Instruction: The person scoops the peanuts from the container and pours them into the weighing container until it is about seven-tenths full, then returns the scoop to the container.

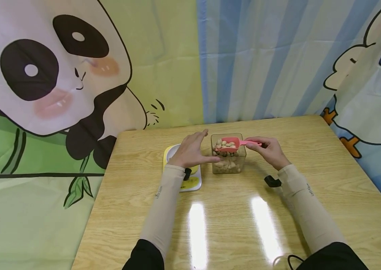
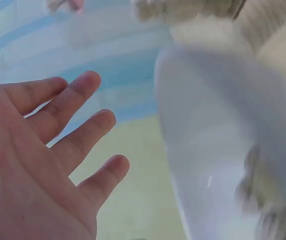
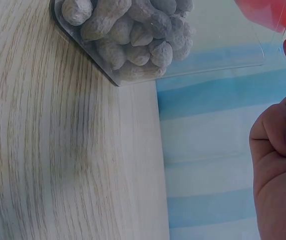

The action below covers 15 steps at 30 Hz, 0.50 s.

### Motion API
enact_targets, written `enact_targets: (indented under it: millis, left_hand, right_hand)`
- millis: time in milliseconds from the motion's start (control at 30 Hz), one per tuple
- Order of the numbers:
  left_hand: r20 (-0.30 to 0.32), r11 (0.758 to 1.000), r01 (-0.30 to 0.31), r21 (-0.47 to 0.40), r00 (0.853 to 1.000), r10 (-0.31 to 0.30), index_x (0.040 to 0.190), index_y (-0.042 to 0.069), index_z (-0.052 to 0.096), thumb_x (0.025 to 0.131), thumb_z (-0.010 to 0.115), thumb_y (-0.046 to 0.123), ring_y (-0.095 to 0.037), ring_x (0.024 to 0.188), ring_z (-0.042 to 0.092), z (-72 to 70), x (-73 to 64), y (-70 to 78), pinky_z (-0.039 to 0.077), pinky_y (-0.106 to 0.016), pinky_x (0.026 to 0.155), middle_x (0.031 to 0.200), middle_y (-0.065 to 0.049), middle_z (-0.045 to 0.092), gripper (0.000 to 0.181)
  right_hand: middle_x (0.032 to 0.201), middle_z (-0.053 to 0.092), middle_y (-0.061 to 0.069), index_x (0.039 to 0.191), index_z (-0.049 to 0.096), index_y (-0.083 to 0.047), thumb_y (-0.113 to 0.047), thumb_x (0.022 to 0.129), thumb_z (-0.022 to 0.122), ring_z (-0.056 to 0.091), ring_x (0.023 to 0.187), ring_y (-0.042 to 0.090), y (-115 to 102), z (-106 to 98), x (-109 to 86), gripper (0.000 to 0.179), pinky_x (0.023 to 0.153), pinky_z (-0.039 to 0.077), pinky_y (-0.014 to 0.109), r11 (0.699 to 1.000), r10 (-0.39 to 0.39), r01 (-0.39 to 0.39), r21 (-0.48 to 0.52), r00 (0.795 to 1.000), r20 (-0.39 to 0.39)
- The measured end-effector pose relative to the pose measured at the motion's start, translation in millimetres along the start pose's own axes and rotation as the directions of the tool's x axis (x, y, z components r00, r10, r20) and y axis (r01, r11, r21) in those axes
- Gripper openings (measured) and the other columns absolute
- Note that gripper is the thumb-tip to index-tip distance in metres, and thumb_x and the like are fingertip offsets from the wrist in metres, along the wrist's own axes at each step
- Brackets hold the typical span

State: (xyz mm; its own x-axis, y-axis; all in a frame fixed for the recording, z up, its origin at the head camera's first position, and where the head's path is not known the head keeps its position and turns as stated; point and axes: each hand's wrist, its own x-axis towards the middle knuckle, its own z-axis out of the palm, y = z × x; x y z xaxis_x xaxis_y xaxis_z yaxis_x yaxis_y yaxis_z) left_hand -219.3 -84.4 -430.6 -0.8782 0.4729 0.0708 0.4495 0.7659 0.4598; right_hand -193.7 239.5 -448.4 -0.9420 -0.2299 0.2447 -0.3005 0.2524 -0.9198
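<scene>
My right hand (image 1: 271, 150) pinches the handle of a pink scoop (image 1: 243, 142) that carries several peanuts. The scoop is at the top of a clear square container (image 1: 243, 167), with unshelled peanuts (image 3: 138, 37) inside. My left hand (image 1: 190, 152) hangs between that container and a white and yellow kitchen scale (image 1: 191, 183). Its fingers are spread and hold nothing. Beside the left hand, a white bowl (image 2: 202, 150) with a few peanuts (image 2: 265, 190) fills much of the left wrist view. In the head view the hand covers most of this bowl (image 1: 172, 150).
Both hands work over a wooden table (image 1: 136, 210). A printed curtain (image 1: 173, 75) with a panda and blue stripes hangs behind its back edge. A black cable (image 1: 295, 257) shows near the right sleeve.
</scene>
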Motion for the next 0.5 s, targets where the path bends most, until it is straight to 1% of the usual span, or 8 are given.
enact_targets:
  millis: [67,167,233,300,333,433,500]
  left_hand:
    - [-0.019,1.000,0.003,0.019,1.000,-0.003,0.164,0.027,0.018,0.067,0.060,0.093,-0.022,0.149,0.029,-7.9,-3.4,-3.5,0.019,-0.045,0.123,0.162,0.001,0.034,0.125]
    - [-0.045,0.999,0.025,0.038,0.999,-0.023,0.164,0.026,0.018,0.067,0.062,0.090,-0.021,0.150,0.027,-18.5,-11.2,-10.5,0.017,-0.045,0.124,0.163,0.000,0.032,0.124]
    - [-0.058,0.998,0.044,0.036,0.997,-0.042,0.164,0.025,0.019,0.067,0.064,0.089,-0.022,0.150,0.026,-23.4,-17.7,-16.5,0.016,-0.046,0.124,0.164,-0.002,0.032,0.124]
    - [-0.074,0.997,0.067,0.036,0.995,-0.064,0.164,0.024,0.020,0.067,0.065,0.089,-0.024,0.151,0.025,-25.9,-24.7,-24.2,0.017,-0.048,0.123,0.164,-0.002,0.031,0.125]
    - [-0.079,0.996,0.079,0.032,0.994,-0.076,0.164,0.025,0.020,0.067,0.065,0.089,-0.025,0.151,0.024,-26.9,-28.4,-28.5,0.017,-0.049,0.123,0.164,-0.003,0.030,0.125]
    - [-0.101,0.994,0.098,0.048,0.991,-0.093,0.164,0.023,0.019,0.068,0.064,0.089,-0.026,0.151,0.023,-29.7,-38.1,-43.3,0.015,-0.049,0.123,0.165,-0.005,0.029,0.125]
    - [-0.117,0.993,0.107,0.058,0.988,-0.099,0.164,0.020,0.019,0.068,0.066,0.087,-0.027,0.151,0.024,-32.3,-43.4,-52.3,0.012,-0.047,0.124,0.164,-0.007,0.029,0.126]
  right_hand:
    - [0.062,0.052,0.006,0.122,0.073,-0.002,-0.016,0.098,0.069,0.029,0.049,0.018,0.1,-1.1,1.2,0.028,0.048,0.034,0.033,1.000,0.000,0.000,0.000,1.000,-0.008]
    - [0.071,0.061,0.006,0.122,0.073,-0.001,-0.016,0.098,0.070,0.031,0.051,0.017,0.4,-1.7,1.1,0.029,0.049,0.035,0.032,1.000,0.005,-0.004,0.013,1.000,-0.012]
    - [0.078,0.065,0.009,0.122,0.073,0.000,-0.016,0.098,0.070,0.032,0.053,0.016,0.6,-1.6,-0.7,0.029,0.049,0.035,0.031,1.000,0.012,-0.011,0.023,1.000,-0.008]
    - [0.083,0.067,0.012,0.122,0.072,0.001,-0.015,0.097,0.071,0.033,0.054,0.016,0.5,-1.1,-2.8,0.029,0.049,0.036,0.031,0.999,0.019,-0.018,0.031,1.000,-0.001]
    - [0.082,0.066,0.013,0.122,0.072,0.001,-0.015,0.098,0.070,0.034,0.054,0.016,0.6,-1.0,-3.5,0.029,0.049,0.036,0.031,0.999,0.018,-0.018,0.031,1.000,0.003]
    - [0.082,0.066,0.010,0.122,0.072,0.002,-0.014,0.098,0.070,0.034,0.055,0.016,-0.7,-0.5,-3.8,0.029,0.049,0.036,0.031,0.999,0.014,-0.014,0.042,1.000,0.008]
    - [0.085,0.069,0.005,0.123,0.071,0.002,-0.014,0.098,0.070,0.036,0.056,0.014,-1.6,-1.3,-2.4,0.030,0.051,0.038,0.030,0.999,0.010,-0.010,0.045,1.000,0.008]
